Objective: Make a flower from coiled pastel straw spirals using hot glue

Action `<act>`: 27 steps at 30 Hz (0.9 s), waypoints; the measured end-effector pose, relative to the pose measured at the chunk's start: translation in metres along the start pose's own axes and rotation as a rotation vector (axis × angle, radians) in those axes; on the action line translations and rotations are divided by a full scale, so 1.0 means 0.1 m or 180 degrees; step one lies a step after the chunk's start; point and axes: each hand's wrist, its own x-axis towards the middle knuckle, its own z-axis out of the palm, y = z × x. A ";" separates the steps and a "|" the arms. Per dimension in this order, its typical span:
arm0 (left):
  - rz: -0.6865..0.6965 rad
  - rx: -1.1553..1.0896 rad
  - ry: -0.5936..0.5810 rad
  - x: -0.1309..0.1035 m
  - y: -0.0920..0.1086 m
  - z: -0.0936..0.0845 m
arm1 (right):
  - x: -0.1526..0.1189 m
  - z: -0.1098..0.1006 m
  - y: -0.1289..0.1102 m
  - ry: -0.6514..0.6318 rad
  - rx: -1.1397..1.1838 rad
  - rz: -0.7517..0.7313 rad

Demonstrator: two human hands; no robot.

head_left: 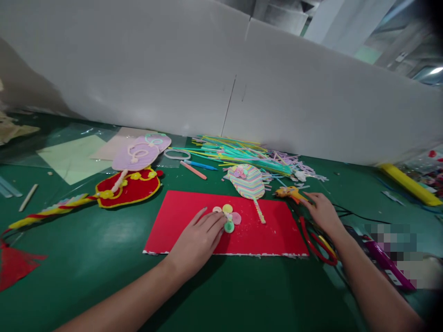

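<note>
On the red board (270,240) lies a small flower (236,217) made of pink, yellow and green rounds with a whitish middle. My left hand (202,233) rests over its left side, fingers close together and bent down at the tips onto it; the thumb is hidden. Further right, my right hand (321,210) has its fingers closed on an orange glue gun (289,193), whose nozzle points left. Beside the flower, a striped pastel fan (246,182) with a pale twisted handle overlaps the board's back edge.
Red-handled scissors (320,249) lie beside the board, under my right wrist. A heap of coloured pipe cleaners (242,154) spreads along the grey partition (166,69). To the left are a red fan (138,191), a purple fan (140,150) and pale paper (74,159).
</note>
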 end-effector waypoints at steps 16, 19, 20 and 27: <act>-0.0738 -0.0542 -0.0047 0.02 -0.09 0.09 | -0.23 -0.11 -1.72 -0.1474 0.0272 0.0523; -0.0708 -0.0538 -0.0026 0.02 -0.10 0.09 | -0.17 -0.08 -1.73 -0.1483 0.0323 0.0334; -0.0709 -0.0534 -0.0035 0.03 -0.10 0.09 | -0.15 -0.09 -1.74 -0.1521 0.0417 0.0301; -0.0737 -0.0560 -0.0077 0.02 -0.11 0.11 | -0.11 -0.16 -1.77 -0.2352 0.1993 0.1099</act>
